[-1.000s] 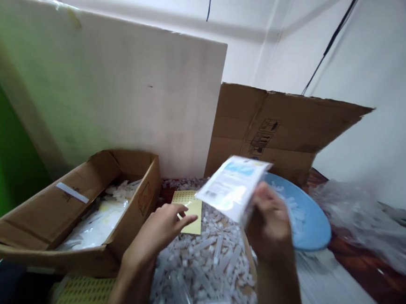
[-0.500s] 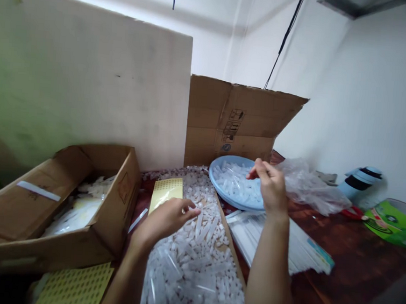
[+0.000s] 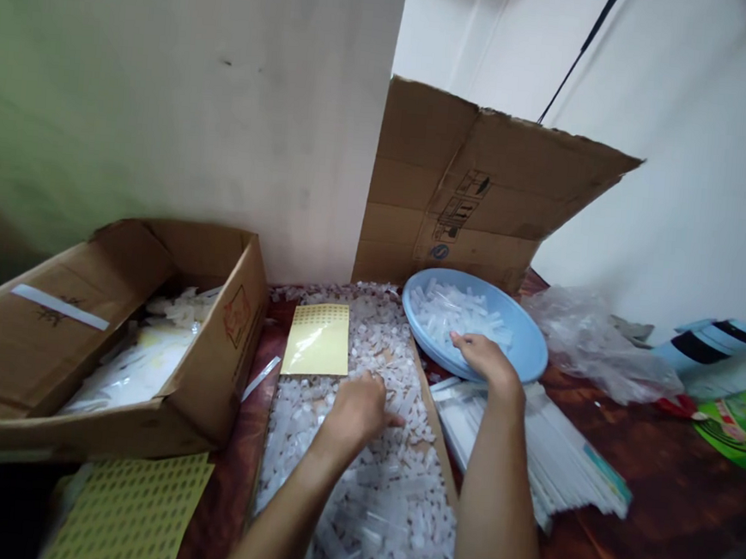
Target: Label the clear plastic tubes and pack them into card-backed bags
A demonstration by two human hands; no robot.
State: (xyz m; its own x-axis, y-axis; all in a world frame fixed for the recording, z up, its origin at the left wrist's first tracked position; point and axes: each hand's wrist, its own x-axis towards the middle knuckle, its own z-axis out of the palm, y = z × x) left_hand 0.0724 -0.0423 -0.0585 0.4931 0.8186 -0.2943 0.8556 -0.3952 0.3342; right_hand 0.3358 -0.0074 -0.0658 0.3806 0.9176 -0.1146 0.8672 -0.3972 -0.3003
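Observation:
My left hand (image 3: 359, 408) is over a shallow cardboard tray (image 3: 431, 405) spread with small whitish plastic pieces (image 3: 397, 471). Its fingers curl down among them, the thumb sticking out to the right; whatever they grip is hidden. At the near edge of a light blue basin (image 3: 527, 335) is my right hand (image 3: 489, 358). Its visible fingers stretch leftward over translucent plastic strips (image 3: 452, 307) heaped inside, and nothing shows in it. A yellow sticker sheet (image 3: 317, 340) lies on the pieces just beyond my left hand.
On the left stands an open cardboard box (image 3: 213, 344) with white plastic inside; another yellow sheet (image 3: 128, 510) lies before it. Right of the tray is a stack of white strips (image 3: 559, 449). Farther right are a clear plastic bag (image 3: 606, 345) and a blue bottle (image 3: 707, 345).
The view has shifted and tilted down. My left hand has moved right and down into the pieces, its fingers curling. My right hand has lowered from above the basin to its near edge.

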